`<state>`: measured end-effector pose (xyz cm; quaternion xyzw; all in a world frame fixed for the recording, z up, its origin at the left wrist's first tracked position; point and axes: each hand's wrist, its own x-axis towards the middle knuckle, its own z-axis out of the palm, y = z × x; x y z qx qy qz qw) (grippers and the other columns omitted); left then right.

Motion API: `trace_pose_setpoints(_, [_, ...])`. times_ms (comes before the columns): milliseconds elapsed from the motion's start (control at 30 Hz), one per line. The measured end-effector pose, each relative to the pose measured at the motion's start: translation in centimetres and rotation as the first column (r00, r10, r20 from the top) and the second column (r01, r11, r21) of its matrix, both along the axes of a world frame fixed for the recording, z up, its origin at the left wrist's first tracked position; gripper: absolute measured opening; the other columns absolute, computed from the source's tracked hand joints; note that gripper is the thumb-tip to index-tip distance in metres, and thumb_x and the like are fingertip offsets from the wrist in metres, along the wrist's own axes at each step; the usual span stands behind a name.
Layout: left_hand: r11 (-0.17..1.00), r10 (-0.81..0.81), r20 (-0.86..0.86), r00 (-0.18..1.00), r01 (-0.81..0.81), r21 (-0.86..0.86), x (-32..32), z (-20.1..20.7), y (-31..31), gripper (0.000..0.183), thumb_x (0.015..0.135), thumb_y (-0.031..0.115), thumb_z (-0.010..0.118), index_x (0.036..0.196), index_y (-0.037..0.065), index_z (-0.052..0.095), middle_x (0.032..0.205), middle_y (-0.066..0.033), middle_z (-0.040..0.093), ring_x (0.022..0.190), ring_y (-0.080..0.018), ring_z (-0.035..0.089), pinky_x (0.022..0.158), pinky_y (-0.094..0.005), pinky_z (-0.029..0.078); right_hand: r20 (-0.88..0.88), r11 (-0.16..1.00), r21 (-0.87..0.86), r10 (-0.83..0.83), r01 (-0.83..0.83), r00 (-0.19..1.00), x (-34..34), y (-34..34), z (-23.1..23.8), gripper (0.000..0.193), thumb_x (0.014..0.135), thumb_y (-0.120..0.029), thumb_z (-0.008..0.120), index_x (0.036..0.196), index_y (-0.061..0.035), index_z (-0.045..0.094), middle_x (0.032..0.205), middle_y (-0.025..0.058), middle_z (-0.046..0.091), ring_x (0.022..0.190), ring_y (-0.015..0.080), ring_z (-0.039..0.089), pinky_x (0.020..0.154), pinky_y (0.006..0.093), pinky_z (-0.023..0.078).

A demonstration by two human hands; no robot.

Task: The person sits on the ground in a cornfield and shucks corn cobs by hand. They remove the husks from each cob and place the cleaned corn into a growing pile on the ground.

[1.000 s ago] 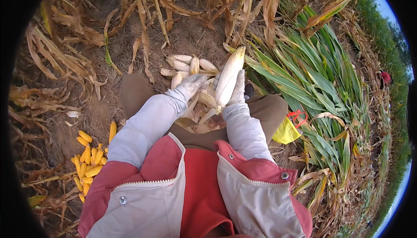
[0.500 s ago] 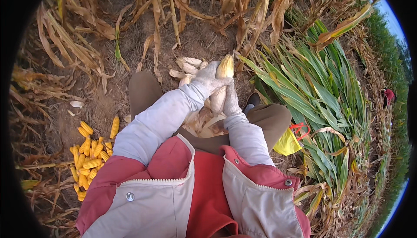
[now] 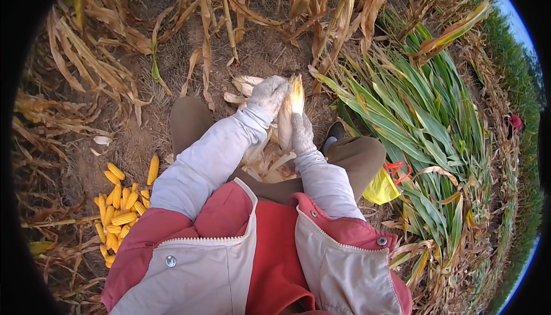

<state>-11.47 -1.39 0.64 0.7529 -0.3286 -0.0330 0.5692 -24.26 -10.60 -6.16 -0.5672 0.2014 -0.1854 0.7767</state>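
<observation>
An ear of corn (image 3: 296,97) stands nearly upright between my hands, its pale husk partly opened and yellow showing near the tip. My right hand (image 3: 302,134), in a light knit glove, is wrapped round its lower part. My left hand (image 3: 270,94), gloved the same way, is closed on the husk at the ear's upper left side; its fingertips are partly hidden. Below hang pale husk leaves (image 3: 285,125). More ears in dry husks (image 3: 245,85) lie on the ground just beyond my left hand.
Husked yellow cobs (image 3: 123,218) are heaped at my left. Loose husks (image 3: 270,163) lie between my legs. At right are a yellow bag (image 3: 380,188) with red handles and a broad pile of cut green stalks (image 3: 427,120). Dry corn stalks (image 3: 229,22) stand ahead.
My left hand has shifted slightly up and left from across the ear to its side. The husk near the tip is parted further, and the ear stands more upright.
</observation>
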Motion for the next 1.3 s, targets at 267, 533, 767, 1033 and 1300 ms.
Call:
trace_pose_setpoints(267, [0.851,-0.214,-0.623,0.752,-0.170,-0.497,0.3,-4.1,-1.4,0.015,0.097,0.016,0.057,0.095,0.001,0.061,0.091,-0.0059,0.065,0.083,-0.0200,0.061,0.077,-0.0326,0.051,0.082,0.979,0.198,0.032,-0.048,0.996,-0.2,-0.7,-1.7,0.055,0.099,-0.046,0.049,0.133,-0.0028,0.053,0.122,0.0100,0.062,0.107,0.0200,0.059,0.096,0.0333,0.046])
trace_pose_setpoints(533, [0.952,-0.186,-0.425,0.886,0.054,-0.303,1.1,-9.1,-2.6,0.033,0.104,0.023,0.034,0.119,0.004,0.057,0.115,-0.0118,0.063,0.110,-0.0230,0.058,0.099,-0.0318,0.045,0.118,0.907,0.419,-0.101,0.043,0.988,1.6,-1.5,-4.0,0.055,0.102,-0.039,0.045,0.141,-0.0006,0.041,0.131,0.0115,0.053,0.116,0.0220,0.054,0.101,0.0333,0.043])
trace_pose_setpoints(767, [0.954,-0.246,-0.821,0.516,-0.023,-0.300,-2.4,-2.0,-1.0,0.026,0.100,0.028,0.053,0.101,0.004,0.062,0.088,-0.0014,0.065,0.075,-0.0127,0.060,0.072,-0.0288,0.053,0.003,0.823,0.533,-0.234,0.196,0.972,0.9,-3.6,-5.0,0.047,0.092,-0.033,0.062,0.126,-0.0028,0.053,0.105,0.0103,0.063,0.091,0.0235,0.062,0.081,0.0379,0.053])
trace_pose_setpoints(1033, [0.543,-0.290,-0.147,0.946,0.289,0.788,-1.2,-10.9,3.7,0.047,0.089,0.037,0.061,0.123,0.005,0.060,0.117,-0.0201,0.064,0.110,-0.0363,0.060,0.099,-0.0409,0.044,0.184,0.796,0.594,0.012,-0.121,0.983,0.2,-3.7,-2.7,0.051,0.091,-0.047,0.059,0.116,-0.0027,0.058,0.094,0.0152,0.067,0.082,0.0319,0.066,0.078,0.0452,0.056])
trace_pose_setpoints(1300, [0.840,-0.442,-0.670,0.596,0.013,-0.543,1.9,-3.7,2.0,0.032,0.098,0.020,0.059,0.119,-0.003,0.060,0.110,-0.0063,0.064,0.100,-0.0153,0.059,0.089,-0.0281,0.047,0.086,0.692,0.673,0.277,-0.261,0.957,-0.1,-0.5,0.5,0.046,0.100,-0.040,0.043,0.122,-0.0023,0.056,0.095,0.0147,0.067,0.077,0.0279,0.066,0.070,0.0397,0.057])
